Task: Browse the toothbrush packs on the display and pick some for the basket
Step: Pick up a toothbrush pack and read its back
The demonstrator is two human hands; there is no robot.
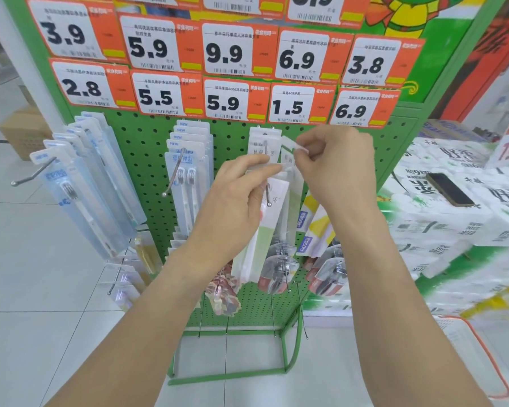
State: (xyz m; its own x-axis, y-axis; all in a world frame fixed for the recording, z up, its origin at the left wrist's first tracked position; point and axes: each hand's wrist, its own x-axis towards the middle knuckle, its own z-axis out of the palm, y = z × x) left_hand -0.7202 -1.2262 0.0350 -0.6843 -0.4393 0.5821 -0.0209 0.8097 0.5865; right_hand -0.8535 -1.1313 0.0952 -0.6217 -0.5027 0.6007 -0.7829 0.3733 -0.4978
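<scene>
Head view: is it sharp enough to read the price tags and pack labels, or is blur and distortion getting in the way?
Head view: the big digits on the orange-and-white price tags read clearly, their small print does not; wide-angle bending curves the green pegboard display; the white tissue packs at right are smeared; lighting is even, without hard shadows; the white-and-green toothbrush pack held by the left hand and right hand is soft, its label hardly legible.

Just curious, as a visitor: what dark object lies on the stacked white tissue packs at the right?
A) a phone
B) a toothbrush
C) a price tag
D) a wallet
A: a dark, flat phone lies on top of the white tissue packs.
</scene>
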